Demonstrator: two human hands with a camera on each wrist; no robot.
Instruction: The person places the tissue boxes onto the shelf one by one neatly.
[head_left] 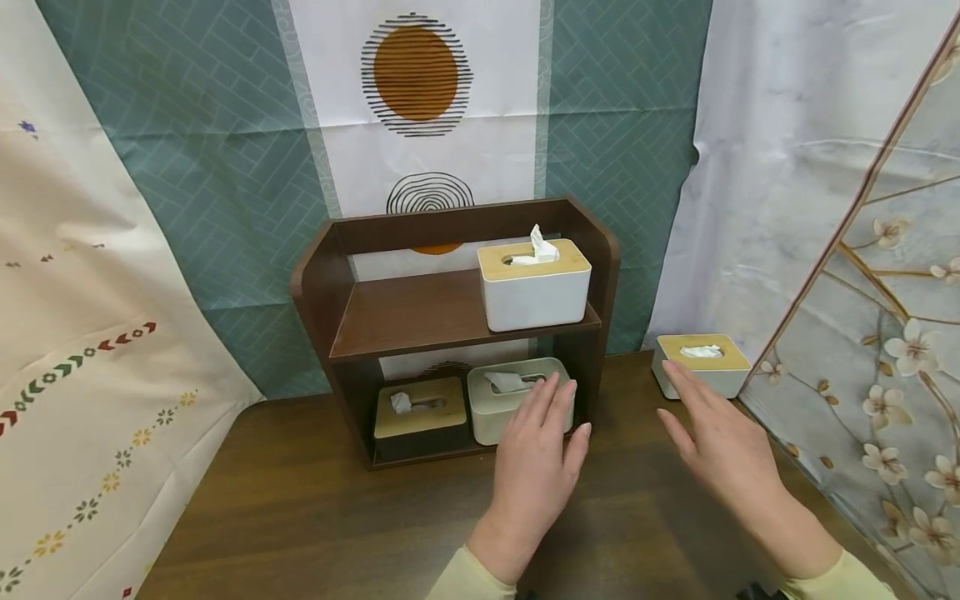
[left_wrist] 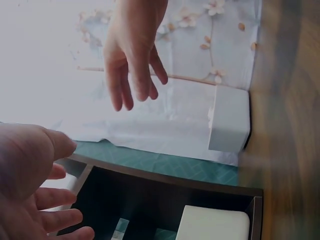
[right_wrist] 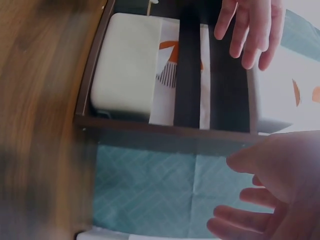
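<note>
Matt dark wooden shelf (head_left: 420, 312) holds smooth white, wood-lidded tissue box (head_left: 534, 285).

Patterned cloths (head_left: 225, 167) hang behind a brown wooden table (head_left: 315, 517).

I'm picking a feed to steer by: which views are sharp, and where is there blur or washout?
Head view: sharp, evenly lit, left hand and shelf crisp. Left wrist view: table smeared, curtain washed out pale. Right wrist view: wood at left heavily blurred, right hand soft, close to the lens.
</note>
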